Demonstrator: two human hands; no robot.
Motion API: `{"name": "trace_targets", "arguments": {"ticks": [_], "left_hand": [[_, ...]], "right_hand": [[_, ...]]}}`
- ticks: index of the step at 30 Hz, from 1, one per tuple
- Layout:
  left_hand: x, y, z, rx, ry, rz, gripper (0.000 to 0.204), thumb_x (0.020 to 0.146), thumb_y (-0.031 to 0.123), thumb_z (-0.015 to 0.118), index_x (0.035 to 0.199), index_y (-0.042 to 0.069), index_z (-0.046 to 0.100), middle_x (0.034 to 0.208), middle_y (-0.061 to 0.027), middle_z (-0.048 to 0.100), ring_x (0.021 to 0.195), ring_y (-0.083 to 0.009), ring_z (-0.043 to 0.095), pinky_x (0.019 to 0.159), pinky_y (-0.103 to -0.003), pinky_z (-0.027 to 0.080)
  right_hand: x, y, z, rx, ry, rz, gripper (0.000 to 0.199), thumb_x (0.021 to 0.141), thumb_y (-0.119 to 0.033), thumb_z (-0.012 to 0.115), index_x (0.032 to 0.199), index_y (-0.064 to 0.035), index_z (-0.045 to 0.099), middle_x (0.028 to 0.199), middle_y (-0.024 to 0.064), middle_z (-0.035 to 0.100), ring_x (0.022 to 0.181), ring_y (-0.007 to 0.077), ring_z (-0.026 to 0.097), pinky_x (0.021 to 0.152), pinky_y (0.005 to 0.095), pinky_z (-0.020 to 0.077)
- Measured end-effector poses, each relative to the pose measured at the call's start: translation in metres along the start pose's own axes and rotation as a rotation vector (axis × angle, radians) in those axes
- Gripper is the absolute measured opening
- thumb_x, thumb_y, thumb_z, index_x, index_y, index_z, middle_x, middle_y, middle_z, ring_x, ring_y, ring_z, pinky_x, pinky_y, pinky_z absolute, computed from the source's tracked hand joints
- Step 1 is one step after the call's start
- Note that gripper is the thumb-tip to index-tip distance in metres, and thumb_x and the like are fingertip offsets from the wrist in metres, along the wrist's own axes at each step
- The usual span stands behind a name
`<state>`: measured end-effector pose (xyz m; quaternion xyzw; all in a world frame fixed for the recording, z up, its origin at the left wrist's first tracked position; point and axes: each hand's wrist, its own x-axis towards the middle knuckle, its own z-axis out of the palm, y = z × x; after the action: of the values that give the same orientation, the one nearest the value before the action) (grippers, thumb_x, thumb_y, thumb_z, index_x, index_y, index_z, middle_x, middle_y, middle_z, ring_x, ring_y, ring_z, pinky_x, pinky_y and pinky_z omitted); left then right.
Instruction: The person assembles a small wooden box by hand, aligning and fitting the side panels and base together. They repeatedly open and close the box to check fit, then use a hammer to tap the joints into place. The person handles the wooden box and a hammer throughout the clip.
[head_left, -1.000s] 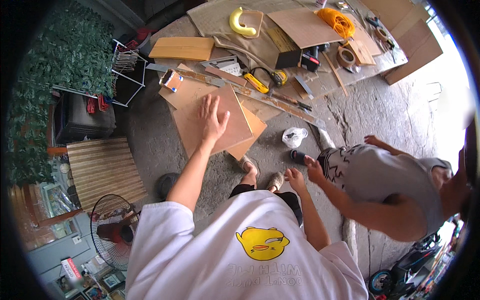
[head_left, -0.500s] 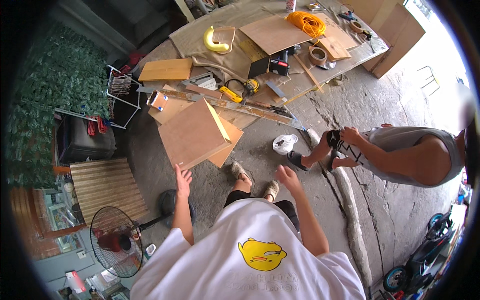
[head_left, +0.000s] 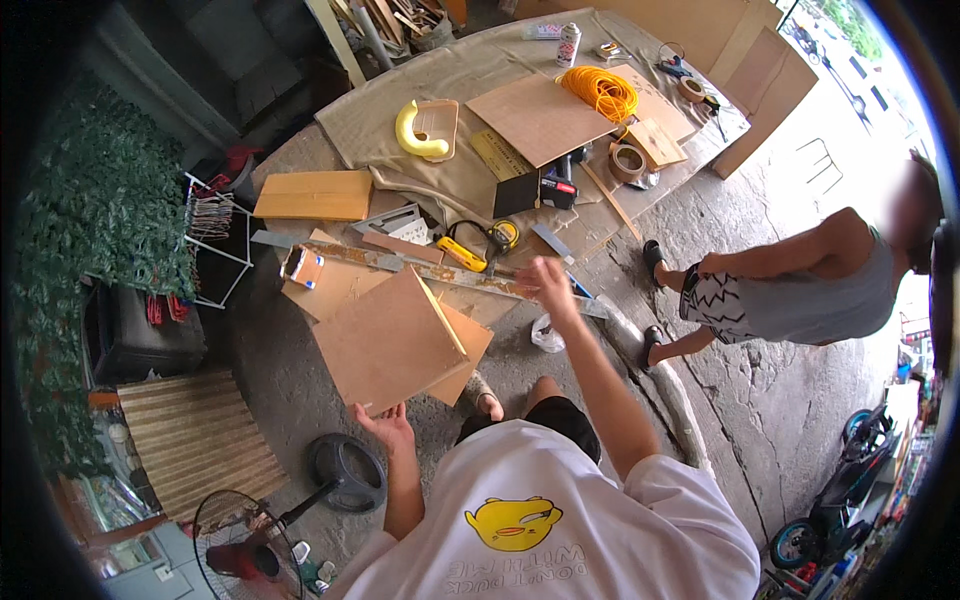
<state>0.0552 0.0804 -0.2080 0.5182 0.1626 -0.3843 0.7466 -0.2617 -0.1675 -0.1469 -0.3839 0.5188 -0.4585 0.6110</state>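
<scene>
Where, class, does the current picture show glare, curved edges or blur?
Head view: daylight bleaches the grey concrete floor at upper right; head view: the far edge of the tan cloth-draped table bows, and the picture's corners fall black; head view: the bare right hand looks slightly smeared.

Head cam — L fisheye of pair — looks down fr. above, wearer's shirt [head_left: 592, 508] close, table [head_left: 303, 152] farther fwd.

Outlined lettering [head_left: 515, 572] on white shirt [head_left: 620, 510], below yellow bird print [head_left: 513, 524].

Left hand [head_left: 387, 428] at edge of wooden panel [head_left: 390, 345]; right hand [head_left: 549, 287] near rusty metal strip [head_left: 375, 259]
</scene>
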Motion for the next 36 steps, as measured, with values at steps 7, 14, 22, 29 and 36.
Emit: {"name": "trace_targets", "arguments": {"ticks": [7,14,22,29,36], "left_hand": [[-0.012,0.015,-0.001,-0.054,0.005,0.079,0.083,0.079,0.065,0.066,0.145,0.018,0.048,0.145,-0.0122,0.049,0.133,-0.0333,0.048,0.105,-0.054,0.044],[-0.064,0.014,0.029,-0.324,-0.143,0.263,0.085,0.079,0.067,0.065,0.147,0.018,0.05,0.151,-0.0109,0.05,0.141,-0.0352,0.045,0.115,-0.059,0.037],[-0.085,0.005,0.031,-0.334,-0.053,0.434,0.08,0.085,0.068,0.056,0.145,0.015,0.052,0.149,-0.0116,0.051,0.139,-0.0352,0.046,0.115,-0.056,0.036],[-0.112,0.008,0.086,-0.107,-0.106,0.448,0.07,0.094,0.062,0.046,0.142,0.011,0.052,0.145,-0.011,0.052,0.136,-0.0328,0.048,0.11,-0.054,0.04],[-0.15,0.023,0.128,0.214,-0.255,0.547,0.063,0.102,0.056,0.036,0.14,0.008,0.051,0.141,-0.0104,0.053,0.132,-0.0303,0.051,0.105,-0.052,0.043]], "right_hand": [[0.193,-0.049,-0.076,0.111,0.305,0.068,0.052,0.102,-0.041,0.061,0.131,0.0004,0.048,0.108,0.015,0.066,0.091,0.0219,0.068,0.076,0.0353,0.0579],[0.353,-0.026,-0.082,0.039,0.533,0.012,0.056,0.09,-0.036,0.074,0.121,0.007,0.058,0.097,0.014,0.064,0.079,0.0244,0.06,0.067,0.0409,0.0507],[0.371,-0.078,-0.045,0.396,0.333,0.437,0.027,0.096,-0.026,0.069,0.114,-0.0086,0.058,0.101,0.011,0.066,0.083,0.0295,0.068,0.076,0.0466,0.0589],[0.319,-0.133,-0.056,0.423,0.091,0.027,0.027,0.1,-0.013,0.058,0.126,-0.0047,0.054,0.113,0.0123,0.066,0.1,0.0283,0.069,0.08,0.0496,0.0618],[0.095,-0.128,-0.13,0.481,0.15,-0.465,0.035,0.109,-0.022,0.049,0.138,-0.0036,0.048,0.129,0.0113,0.064,0.113,0.0255,0.067,0.094,0.041,0.0572]]}}
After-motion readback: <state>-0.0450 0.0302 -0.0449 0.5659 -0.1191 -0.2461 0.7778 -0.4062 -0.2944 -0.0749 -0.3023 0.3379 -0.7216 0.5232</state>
